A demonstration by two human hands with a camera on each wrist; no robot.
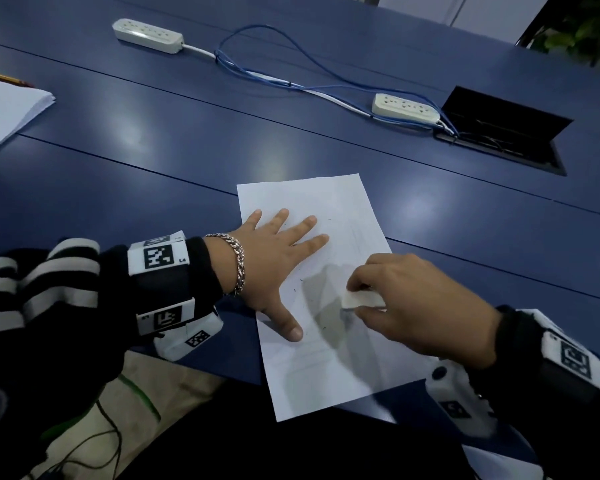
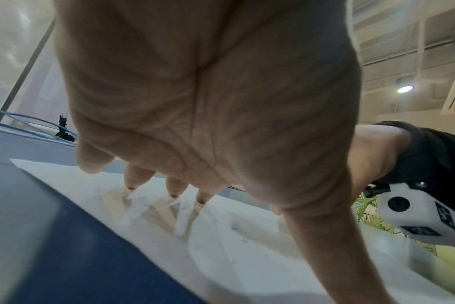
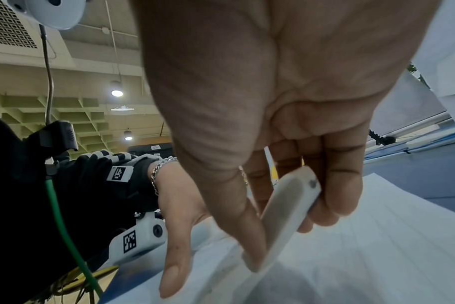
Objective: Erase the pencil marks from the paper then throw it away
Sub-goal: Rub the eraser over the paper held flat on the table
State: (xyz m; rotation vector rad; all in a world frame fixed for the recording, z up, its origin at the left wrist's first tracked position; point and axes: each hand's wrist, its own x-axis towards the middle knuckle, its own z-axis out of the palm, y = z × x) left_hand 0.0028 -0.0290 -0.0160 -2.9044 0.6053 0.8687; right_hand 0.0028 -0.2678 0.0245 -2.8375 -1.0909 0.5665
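Note:
A white sheet of paper (image 1: 329, 368) lies on the blue table (image 1: 153, 161), its near edge hanging over the table's front. My left hand (image 1: 281, 251) lies flat on the sheet's left side, fingers spread, pressing it down; the left wrist view shows the fingertips (image 2: 172, 191) on the paper (image 2: 221, 246). My right hand (image 1: 413, 303) pinches a white eraser (image 1: 362, 300) between thumb and fingers and holds its tip against the paper's middle. The right wrist view shows the eraser (image 3: 286, 209) slanting down onto the sheet (image 3: 364, 246). Small dark crumbs dot the paper.
A stack of white paper (image 1: 4, 112) with a pencil (image 1: 4, 77) lies at the far left. Two power strips (image 1: 148, 35) (image 1: 406, 109) with blue and white cables (image 1: 291, 84) cross the back. An open cable hatch (image 1: 503, 133) sits at the back right.

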